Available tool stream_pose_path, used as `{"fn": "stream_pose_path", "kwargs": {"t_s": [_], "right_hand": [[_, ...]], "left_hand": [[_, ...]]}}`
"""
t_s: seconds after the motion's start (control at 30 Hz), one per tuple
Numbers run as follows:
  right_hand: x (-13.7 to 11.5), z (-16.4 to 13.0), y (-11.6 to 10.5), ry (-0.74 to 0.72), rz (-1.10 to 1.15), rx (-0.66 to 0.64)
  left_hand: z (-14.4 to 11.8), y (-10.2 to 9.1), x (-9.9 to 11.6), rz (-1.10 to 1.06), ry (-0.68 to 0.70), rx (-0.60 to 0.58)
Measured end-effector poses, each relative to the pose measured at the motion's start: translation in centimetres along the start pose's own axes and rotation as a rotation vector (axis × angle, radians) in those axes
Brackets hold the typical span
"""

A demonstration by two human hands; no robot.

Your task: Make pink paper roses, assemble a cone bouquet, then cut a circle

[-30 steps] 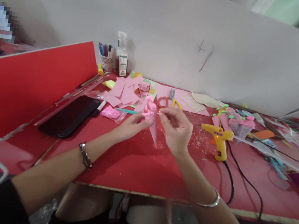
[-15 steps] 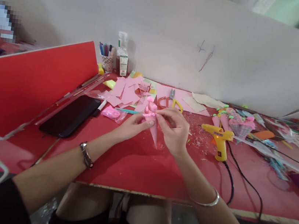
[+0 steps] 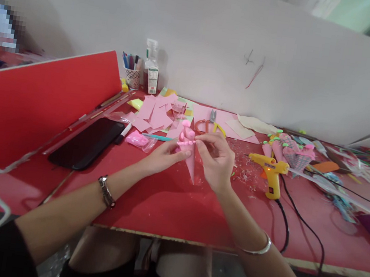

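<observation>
A pink paper cone [image 3: 189, 160] topped with pink lumps stands point-down above the red table [image 3: 168, 205]. My left hand [image 3: 163, 156] pinches its upper left edge. My right hand [image 3: 216, 159] has its fingertips at the cone's top right rim, thumb and forefinger together on it. A pile of pink paper pieces [image 3: 157, 114] lies behind the hands. Orange-handled scissors [image 3: 209, 124] rest just beyond my right hand.
A yellow glue gun [image 3: 271, 171] with a black cord lies to the right, finished cones [image 3: 288, 150] behind it. A black phone [image 3: 86, 143] and a red board [image 3: 35, 99] are at the left. A pen cup [image 3: 132, 74] and a bottle [image 3: 150, 69] stand by the wall.
My right hand has moved in from slightly apart and closed its fingertips on the cone's top rim. The left hand and cone have barely shifted.
</observation>
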State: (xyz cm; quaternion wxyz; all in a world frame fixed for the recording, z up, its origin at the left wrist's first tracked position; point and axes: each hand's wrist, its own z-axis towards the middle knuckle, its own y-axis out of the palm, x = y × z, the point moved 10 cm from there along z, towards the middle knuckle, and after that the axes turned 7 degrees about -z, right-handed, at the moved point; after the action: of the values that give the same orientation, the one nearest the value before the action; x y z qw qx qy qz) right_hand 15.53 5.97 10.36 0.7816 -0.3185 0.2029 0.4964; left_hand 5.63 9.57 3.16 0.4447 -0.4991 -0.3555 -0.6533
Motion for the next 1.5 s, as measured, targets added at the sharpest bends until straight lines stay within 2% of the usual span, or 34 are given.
{"fn": "stream_pose_path", "kwargs": {"t_s": [0.33, 0.6, 0.8, 0.9, 1.07, 1.2, 1.37, 1.5], "right_hand": [[0.5, 0.0, 0.4, 0.030, 0.128, -0.047], [1.9, -0.1, 1.5, 0.153, 0.192, -0.123], [3.4, 0.1, 1.2, 0.226, 0.192, -0.093], [4.3, -0.1, 1.9, 0.263, 0.159, -0.150], [3.6, -0.3, 3.2, 0.170, 0.134, -0.278], [2.7, -0.4, 3.3, 0.075, 0.034, -0.306], [1.5, -0.1, 2.7, -0.038, -0.082, -0.245], [1.2, 0.0, 2.0, -0.059, -0.118, -0.177]], "left_hand": [[-0.1, 0.3, 0.3, 0.016, 0.000, -0.030], [-0.2, 0.4, 0.1, 0.025, 0.001, -0.036], [-0.1, -0.2, -0.3, -0.036, -0.013, 0.011], [0.0, -0.5, -0.9, -0.075, -0.053, 0.032], [0.3, -1.0, -1.8, -0.239, -0.069, 0.053], [0.4, -1.5, -2.4, -0.326, -0.101, 0.101], [0.3, -1.2, -2.0, -0.386, -0.112, 0.087], [0.4, -0.9, -1.6, -0.416, -0.098, 0.082]]}}
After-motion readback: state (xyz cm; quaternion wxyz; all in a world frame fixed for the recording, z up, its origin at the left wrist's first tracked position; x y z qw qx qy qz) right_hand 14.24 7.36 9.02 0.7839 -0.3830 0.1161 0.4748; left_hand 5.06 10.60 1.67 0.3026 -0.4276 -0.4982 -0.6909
